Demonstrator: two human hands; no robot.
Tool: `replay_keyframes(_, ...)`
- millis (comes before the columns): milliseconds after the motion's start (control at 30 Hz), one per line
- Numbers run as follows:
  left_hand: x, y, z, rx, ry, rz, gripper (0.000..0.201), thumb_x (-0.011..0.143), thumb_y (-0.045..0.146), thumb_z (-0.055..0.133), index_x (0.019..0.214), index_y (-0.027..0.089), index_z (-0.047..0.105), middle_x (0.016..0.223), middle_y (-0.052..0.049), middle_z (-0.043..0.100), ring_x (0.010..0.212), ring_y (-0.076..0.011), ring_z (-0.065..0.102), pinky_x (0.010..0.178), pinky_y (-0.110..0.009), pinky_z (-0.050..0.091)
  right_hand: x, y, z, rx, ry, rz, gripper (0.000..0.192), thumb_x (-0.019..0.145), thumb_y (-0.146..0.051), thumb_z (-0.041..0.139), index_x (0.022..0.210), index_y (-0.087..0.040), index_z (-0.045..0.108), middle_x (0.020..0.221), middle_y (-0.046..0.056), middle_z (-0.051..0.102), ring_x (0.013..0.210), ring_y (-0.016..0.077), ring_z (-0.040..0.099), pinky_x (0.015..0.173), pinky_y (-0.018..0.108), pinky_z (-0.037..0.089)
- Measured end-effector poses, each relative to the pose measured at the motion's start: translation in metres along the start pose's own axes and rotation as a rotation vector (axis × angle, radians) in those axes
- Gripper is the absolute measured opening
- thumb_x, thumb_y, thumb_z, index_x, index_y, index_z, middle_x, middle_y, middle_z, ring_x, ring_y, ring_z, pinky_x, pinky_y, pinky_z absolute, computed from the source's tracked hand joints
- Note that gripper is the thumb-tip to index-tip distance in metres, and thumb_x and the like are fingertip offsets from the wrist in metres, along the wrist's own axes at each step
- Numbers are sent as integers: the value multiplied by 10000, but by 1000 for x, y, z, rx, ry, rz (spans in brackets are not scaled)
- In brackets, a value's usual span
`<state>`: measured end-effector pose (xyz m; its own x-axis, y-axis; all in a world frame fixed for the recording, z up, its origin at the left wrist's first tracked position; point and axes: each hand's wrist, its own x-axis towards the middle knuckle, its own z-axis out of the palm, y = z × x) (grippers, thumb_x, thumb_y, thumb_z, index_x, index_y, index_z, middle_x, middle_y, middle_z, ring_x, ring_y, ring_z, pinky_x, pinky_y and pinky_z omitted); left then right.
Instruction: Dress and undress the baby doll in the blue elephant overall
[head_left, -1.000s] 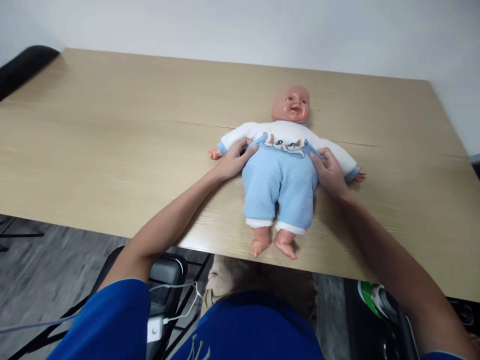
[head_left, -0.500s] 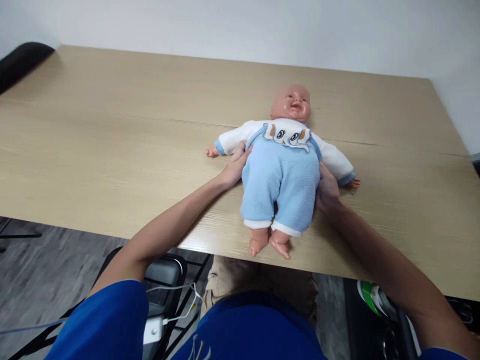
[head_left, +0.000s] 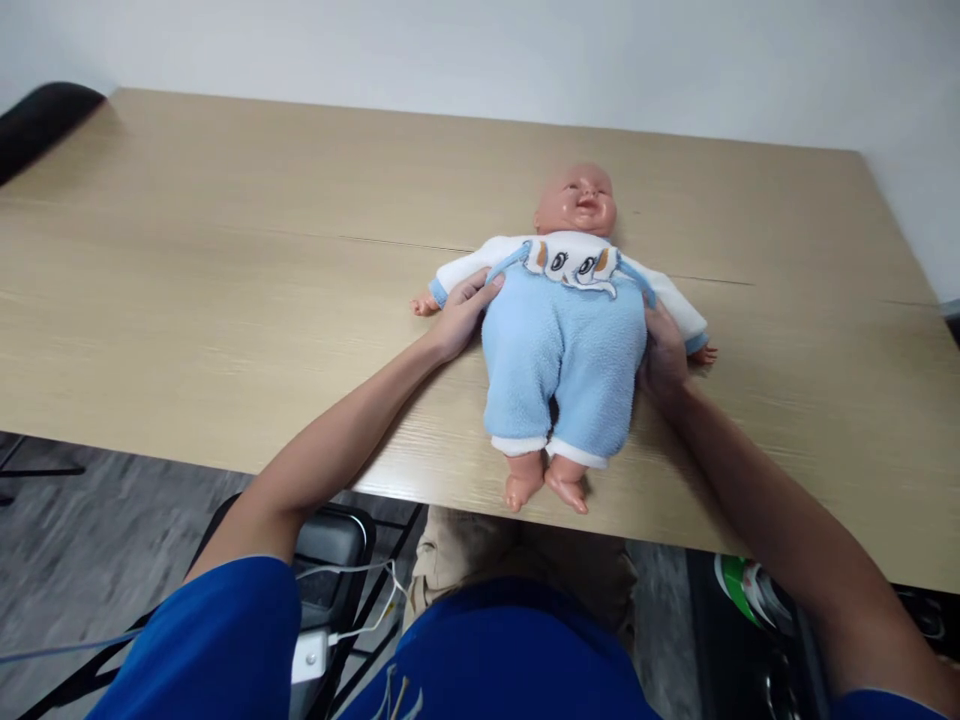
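Pale wood: table (head_left: 225, 260), wide, plain grain, bare apart from the doll; far edge against a white wall.
Doll (head_left: 564, 330): on its back near the front edge of the table, right of centre, head toward the wall, bare feet just short of the front edge.
Doll's clothes: white long-sleeved top with blue cuffs; light blue fleece dungarees (head_left: 562, 365) with white leg cuffs and an animal face on the bib.
Doll's arms: spread out to both sides, resting on the table.
Left hand (head_left: 461, 315): at the doll's side under its arm, fingers curled against the edge of the dungarees near the strap; touching, whether actually pinching the cloth not clear.
Right hand (head_left: 664, 350): pressed against the opposite side of the doll, just below the sleeve, fingers tucked partly behind the blue fleece; grip not readable.
Forearms: both stretched forward across the front edge of the table, blue short sleeves at the bottom of the view.
Far left corner: dark chair back (head_left: 41, 120) beyond the table.
Below the table edge: black seat (head_left: 330, 545), white cable (head_left: 352, 600) and grey floor.
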<state>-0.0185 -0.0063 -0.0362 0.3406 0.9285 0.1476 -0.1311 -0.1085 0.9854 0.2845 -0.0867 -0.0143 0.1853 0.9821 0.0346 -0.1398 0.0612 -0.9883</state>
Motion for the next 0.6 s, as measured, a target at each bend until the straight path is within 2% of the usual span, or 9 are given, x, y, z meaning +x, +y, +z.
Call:
replay_keyframes(100, 2, 6, -10, 59, -20, 46, 736, 947, 962, 860, 940, 247, 688, 907, -31, 576, 881, -235, 599, 853, -406, 544, 5, 5, -11, -54, -11, -37, 346, 980, -634, 850, 1070, -342, 687, 980, -2, 744, 986, 271, 682, 1007, 420, 614)
replay_keyframes(167, 3, 10, -14, 123, -16, 78, 762, 947, 983, 843, 890, 246, 657, 889, -26, 540, 865, -226, 558, 865, -414, 531, 6, 8, -18, -87, -9, -60, 389, 983, -634, 893, 970, -320, 662, 873, -30, 626, 862, 228, 577, 915, 385, 567)
replay_keyframes(233, 3, 13, -14, 185, -5, 101, 804, 938, 1029, 802, 861, 249, 621, 872, -25, 510, 861, -230, 520, 858, -418, 513, 5, 10, -22, -186, 4, -92, 446, 997, -641, 920, 896, -303, 648, 810, -44, 522, 784, 201, 466, 800, 372, 488)
replay_keyframes(300, 3, 14, -13, 223, 8, 115, 838, 929, 1068, 762, 846, 253, 588, 863, -29, 490, 868, -240, 495, 856, -421, 488, 3, 10, -25, -338, 34, -141, 492, 1039, -692, 884, 867, -294, 651, 773, -47, 479, 736, 194, 399, 704, 390, 386)
replay_keyframes(400, 4, 13, -12, 258, 22, 143, 840, 949, 1075, 722, 852, 256, 563, 873, -34, 499, 885, -250, 496, 883, -424, 462, 0, 9, -25, -480, 69, -217, 547, 1085, -744, 813, 826, -297, 634, 725, -43, 479, 694, 196, 392, 654, 397, 302)
replay_keyframes(600, 1, 10, -11, 492, 55, 219, 797, 1066, 1040, 585, 907, 259, 568, 861, -17, 550, 852, -233, 495, 844, -413, 414, -1, 5, -21, -459, 58, -209, 503, 1056, -730, 844, 857, -299, 680, 767, -24, 544, 739, 209, 465, 660, 364, 380)
